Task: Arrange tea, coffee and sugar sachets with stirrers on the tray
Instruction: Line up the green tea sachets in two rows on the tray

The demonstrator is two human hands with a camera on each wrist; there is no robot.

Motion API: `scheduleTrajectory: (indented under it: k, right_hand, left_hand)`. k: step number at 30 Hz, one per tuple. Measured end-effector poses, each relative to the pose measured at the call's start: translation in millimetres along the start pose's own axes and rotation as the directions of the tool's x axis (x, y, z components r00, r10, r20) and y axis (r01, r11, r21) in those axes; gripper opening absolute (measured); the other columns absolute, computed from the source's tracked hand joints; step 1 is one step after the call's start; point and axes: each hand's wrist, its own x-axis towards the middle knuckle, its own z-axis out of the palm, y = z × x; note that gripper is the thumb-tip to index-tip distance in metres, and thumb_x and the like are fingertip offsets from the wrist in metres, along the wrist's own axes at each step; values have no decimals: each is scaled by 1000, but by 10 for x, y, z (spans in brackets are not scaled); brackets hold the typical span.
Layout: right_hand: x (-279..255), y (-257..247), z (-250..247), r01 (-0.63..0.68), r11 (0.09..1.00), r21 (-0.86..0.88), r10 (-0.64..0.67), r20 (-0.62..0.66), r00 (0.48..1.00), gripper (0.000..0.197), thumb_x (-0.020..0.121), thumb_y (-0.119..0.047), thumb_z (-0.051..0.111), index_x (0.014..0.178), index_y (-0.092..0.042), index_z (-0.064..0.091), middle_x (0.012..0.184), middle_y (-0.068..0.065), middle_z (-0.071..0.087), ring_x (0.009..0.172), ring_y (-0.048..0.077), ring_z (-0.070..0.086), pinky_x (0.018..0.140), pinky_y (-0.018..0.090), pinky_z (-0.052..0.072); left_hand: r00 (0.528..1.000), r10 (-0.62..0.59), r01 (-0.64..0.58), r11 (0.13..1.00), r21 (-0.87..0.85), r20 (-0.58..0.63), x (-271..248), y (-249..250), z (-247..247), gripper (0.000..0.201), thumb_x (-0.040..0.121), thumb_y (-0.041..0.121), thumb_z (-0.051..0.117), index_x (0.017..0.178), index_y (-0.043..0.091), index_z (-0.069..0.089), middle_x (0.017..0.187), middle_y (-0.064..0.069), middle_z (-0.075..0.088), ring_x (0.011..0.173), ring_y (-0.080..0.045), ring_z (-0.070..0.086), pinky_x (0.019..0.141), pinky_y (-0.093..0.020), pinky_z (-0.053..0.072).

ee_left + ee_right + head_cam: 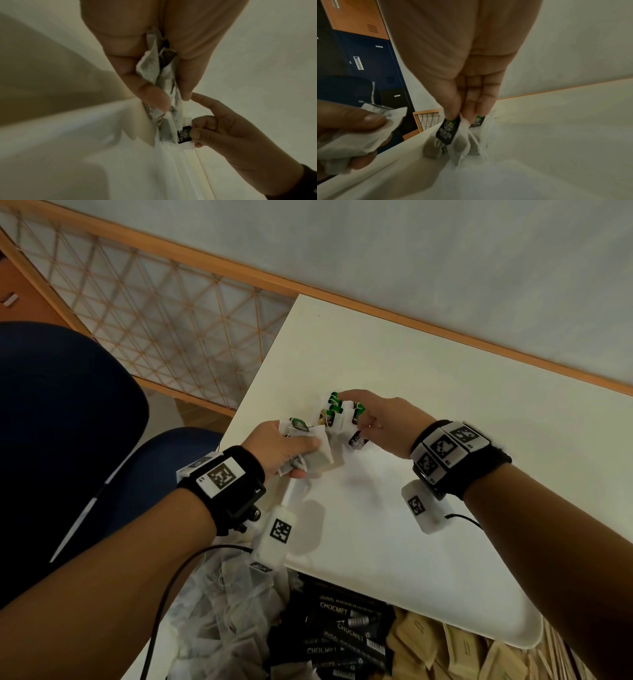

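Black sachets (pixel 346 631) read CHOCMET; tea bag tags (pixel 447 132) read GREEN TEA. The left hand (pixel 284 448) grips a bunch of tea bags (pixel 317 455) — the right hand (pixel 380 422) pinches tagged tea bags (pixel 337 416) standing on the white tray (pixel 428 508).

"CHOCMET" on black sachets (pixel 346 631); "GREEN TEA" on tea-bag tag (pixel 447 130).

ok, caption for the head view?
Left hand grips white tea bags; right hand arranges green-tagged ones on white tray.

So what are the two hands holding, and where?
The left hand grips a bunch of tea bags around their pouches. The right hand pinches tea bags at their tags.
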Motion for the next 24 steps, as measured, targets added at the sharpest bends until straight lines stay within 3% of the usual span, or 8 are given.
scheduleTrajectory:
  k: [6, 8, 16, 21, 24]
  right_hand:
    - [79, -7, -45, 3, 996, -85, -3, 6, 1000, 56, 93, -7, 42, 140, -37, 36, 93, -1, 64, 84, 23, 61, 80, 37, 52]
    - [90, -23, -79, 1, 992, -124, 0, 1, 1000, 53, 95, -9, 37, 139, -36, 37, 92, 0, 63, 82, 25, 60, 78, 39, 52]
    - [113, -8, -97, -1, 995, -104, 10, 82, 997, 53, 92, -6, 41, 135, -36, 43, 93, -6, 59, 79, 16, 54, 74, 29, 45]
    - [214, 65, -74, -55, 986, -160, 52, -20, 998, 51, 92, -5, 34, 133, -33, 46, 95, 6, 68, 85, 26, 62, 80, 42, 53]
    - [234, 81, -74, -54, 984, -168, 47, -46, 998, 49, 93, -6, 34, 131, -32, 48, 97, 5, 68, 87, 25, 62, 80, 41, 52]
  left_hand:
    - [1000, -18, 19, 999, 33, -7, 24, 18, 4, 4, 88, 9, 64, 91, 8, 66, 78, -11, 65, 56, -14, 63, 48, -26, 53]
    - [1000, -15, 16, 999, 47, -12, 38, 12, 4, 8, 88, 10, 64, 95, 6, 66, 80, -12, 64, 58, -16, 62, 48, -26, 54]
    - [1000, -11, 12, 999, 32, -19, 112, -44, -38, 42, 78, 15, 77, 111, -5, 61, 88, -16, 66, 58, -19, 63, 48, -27, 52]
    - [1000, -9, 9, 998, 58, -3, 135, -44, -29, 42, 81, 11, 73, 114, -11, 58, 86, -19, 63, 52, -17, 61, 47, -26, 50]
    - [1000, -6, 6, 997, 71, -6, 132, -31, -27, 41, 80, 10, 74, 112, -10, 59, 81, -16, 63, 52, -17, 61, 47, -26, 51]
